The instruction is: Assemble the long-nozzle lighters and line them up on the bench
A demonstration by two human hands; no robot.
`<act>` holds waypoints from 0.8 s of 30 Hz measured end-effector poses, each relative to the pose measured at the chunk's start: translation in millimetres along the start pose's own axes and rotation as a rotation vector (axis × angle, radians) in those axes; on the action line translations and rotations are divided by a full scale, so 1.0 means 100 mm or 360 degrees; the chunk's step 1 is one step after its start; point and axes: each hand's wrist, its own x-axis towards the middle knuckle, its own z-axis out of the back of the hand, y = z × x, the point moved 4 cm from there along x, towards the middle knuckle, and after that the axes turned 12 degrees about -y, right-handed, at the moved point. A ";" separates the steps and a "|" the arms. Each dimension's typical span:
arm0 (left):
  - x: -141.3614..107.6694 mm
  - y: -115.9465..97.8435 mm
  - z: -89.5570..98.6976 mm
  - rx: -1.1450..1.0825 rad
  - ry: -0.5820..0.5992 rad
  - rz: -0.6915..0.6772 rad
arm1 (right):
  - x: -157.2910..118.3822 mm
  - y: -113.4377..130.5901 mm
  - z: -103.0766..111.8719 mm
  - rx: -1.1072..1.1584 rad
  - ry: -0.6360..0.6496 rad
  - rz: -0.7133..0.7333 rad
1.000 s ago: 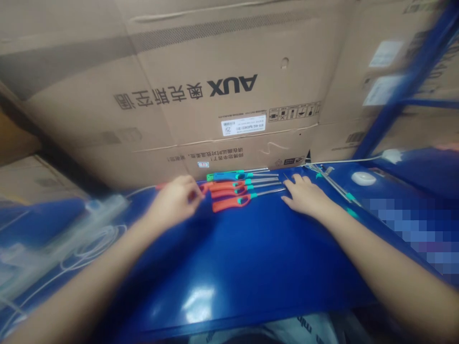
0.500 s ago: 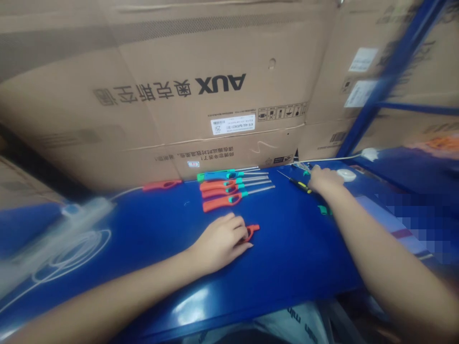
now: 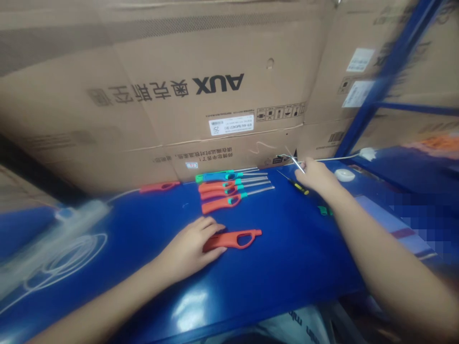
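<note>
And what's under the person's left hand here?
An orange handle: its looped end shows beyond the fingertips of the left hand, while its other end is covered by that hand. Whether anything else lies under the palm cannot be seen.

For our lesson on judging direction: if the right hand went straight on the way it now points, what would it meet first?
Most likely the large cardboard box, touched first by the metal piece in the right hand. Depth is unclear, though, and the screwdriver lies close by.
</note>
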 end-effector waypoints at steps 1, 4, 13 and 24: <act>-0.04 0.04 0.01 -0.0015 0.0007 0.0021 | -0.03 0.06 0.01 0.0071 -0.0028 0.0056; -0.12 0.12 0.04 -0.0059 -0.0009 0.0077 | -0.14 0.22 0.02 0.0304 -0.0071 0.0251; -0.14 0.19 0.08 -0.0213 -0.0084 0.0101 | -0.68 0.58 -0.16 0.0402 0.0761 0.1227; -0.16 0.20 -0.09 -0.0419 -0.0218 0.0120 | -1.28 1.02 -0.04 0.0973 0.0825 0.1738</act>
